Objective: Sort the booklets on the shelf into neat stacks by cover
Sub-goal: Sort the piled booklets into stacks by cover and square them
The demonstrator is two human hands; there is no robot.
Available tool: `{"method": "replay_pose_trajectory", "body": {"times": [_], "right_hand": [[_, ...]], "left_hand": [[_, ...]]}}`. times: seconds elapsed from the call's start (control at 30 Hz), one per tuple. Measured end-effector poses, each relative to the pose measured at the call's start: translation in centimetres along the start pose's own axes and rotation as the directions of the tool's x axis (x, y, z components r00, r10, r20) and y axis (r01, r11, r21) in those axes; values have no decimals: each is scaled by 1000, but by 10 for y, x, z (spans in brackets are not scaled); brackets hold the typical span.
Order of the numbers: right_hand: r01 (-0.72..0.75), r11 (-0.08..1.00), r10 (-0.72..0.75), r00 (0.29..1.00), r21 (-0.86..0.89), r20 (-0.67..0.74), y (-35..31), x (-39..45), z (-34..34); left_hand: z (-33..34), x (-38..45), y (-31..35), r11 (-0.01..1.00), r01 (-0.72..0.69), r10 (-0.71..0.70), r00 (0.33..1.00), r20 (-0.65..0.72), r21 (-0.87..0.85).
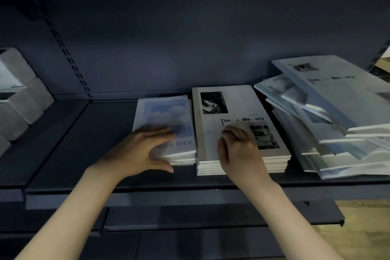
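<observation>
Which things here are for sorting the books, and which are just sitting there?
For sorting:
- cloud-cover stack
- Time & Memory stack
- messy pile

Just sitting there:
- white blocks on the next shelf
- wooden floor

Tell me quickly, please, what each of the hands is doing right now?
Left hand: open, fingers flat on the blue stack.
Right hand: fingers curled, resting on the grey stack; no grasp visible.

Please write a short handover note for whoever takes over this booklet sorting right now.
Left hand: open, fingers flat on the Fine Day stack, thumb at its front edge.
Right hand: fingers curled, resting on the Time & Memory stack, gripping nothing.
Done: those two stacks sit squared side by side on the shelf.
Left: the messy pile on the right, mixed covers at odd angles, needs sorting.
</observation>
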State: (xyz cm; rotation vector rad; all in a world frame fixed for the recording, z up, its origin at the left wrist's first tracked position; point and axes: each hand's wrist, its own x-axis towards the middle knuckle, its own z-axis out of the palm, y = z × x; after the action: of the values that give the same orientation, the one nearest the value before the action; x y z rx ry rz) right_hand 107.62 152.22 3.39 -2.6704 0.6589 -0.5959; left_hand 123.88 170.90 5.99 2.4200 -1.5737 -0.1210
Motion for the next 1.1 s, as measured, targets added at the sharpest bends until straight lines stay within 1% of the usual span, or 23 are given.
{"method": "replay_pose_trajectory", "body": {"times": [0.2, 0.3, 0.47, 0.5, 0.57, 0.63, 0.7, 0.8, 0.9, 0.97, 1.1], "right_hand": [[13, 1000, -13, 1000, 20, 7, 0, 0, -1], [3, 1000, -4, 999, 16, 34, 1, 0, -2], [43, 999, -44, 997, 9, 71, 3, 0, -7], [73, 997, -72, 995, -26, 67, 4, 0, -11], [146, 977, -141, 989, -154, 44, 8, 2, -26], [158, 957, -165, 986, -244, -6, 13, 9, -52], [112, 951, -130, 990, -287, -45, 21, 18, -83], [-24, 930, 5, 999, -368, -53, 40, 29, -120], [-121, 876, 155, 987, -468, 36, 57, 27, -143], [-167, 861, 233, 969, -480, 82, 67, 23, -152], [-243, 862, 303, 951, -445, 68, 83, 17, -152]], "left_hand": [[4, -9, -4, 1000, 1, -1, 1000, -10, 10], [7, -9, -1, 999, -18, 20, 998, -52, 34], [10, -9, 4, 996, -56, 62, 993, -101, 63], [10, -9, 4, 997, -50, 57, 993, -102, 63], [8, -7, 7, 998, -17, 23, 995, -98, 63], [5, -2, 12, 997, 9, 1, 993, -120, 78], [3, 6, 22, 995, -5, 20, 989, -148, 97], [3, 23, 39, 995, -29, 43, 987, -155, 90], [3, 40, 58, 995, -33, 51, 982, -182, 97], [4, 48, 69, 992, -46, 68, 978, -196, 117], [6, 58, 94, 992, -76, 98, 968, -231, 105]]}}
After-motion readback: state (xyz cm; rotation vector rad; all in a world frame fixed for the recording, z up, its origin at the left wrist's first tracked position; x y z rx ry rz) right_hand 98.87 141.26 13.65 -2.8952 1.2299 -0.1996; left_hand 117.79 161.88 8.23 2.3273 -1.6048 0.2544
